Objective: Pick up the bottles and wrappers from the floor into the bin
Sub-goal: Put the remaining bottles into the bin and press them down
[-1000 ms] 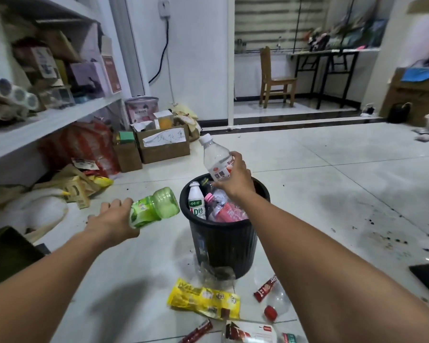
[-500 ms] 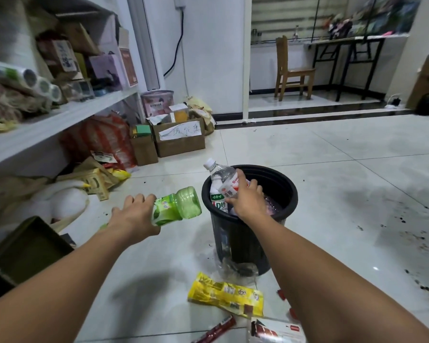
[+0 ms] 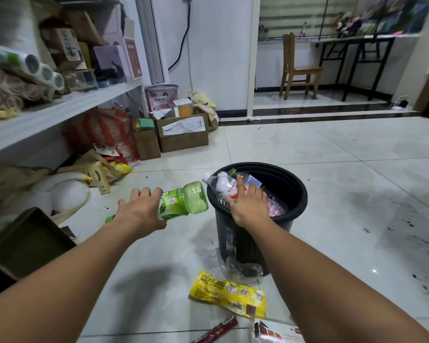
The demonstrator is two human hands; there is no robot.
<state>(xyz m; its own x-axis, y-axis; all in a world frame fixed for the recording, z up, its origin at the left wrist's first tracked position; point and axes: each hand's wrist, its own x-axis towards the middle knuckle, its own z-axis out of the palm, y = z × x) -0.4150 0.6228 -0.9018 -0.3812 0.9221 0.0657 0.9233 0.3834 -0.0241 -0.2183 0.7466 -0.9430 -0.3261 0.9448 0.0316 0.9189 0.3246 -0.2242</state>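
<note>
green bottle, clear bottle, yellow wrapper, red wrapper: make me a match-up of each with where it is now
Things:
1. green bottle
2. clear bottle
3. yellow wrapper
4. red wrapper

Places:
A. flat on the floor in front of the bin
B. held in the left hand, beside the bin
C. at the bin's rim, under the right hand
D. on the floor near the bottom edge of the view

Pairs: 1-B, 2-C, 3-A, 4-D
</note>
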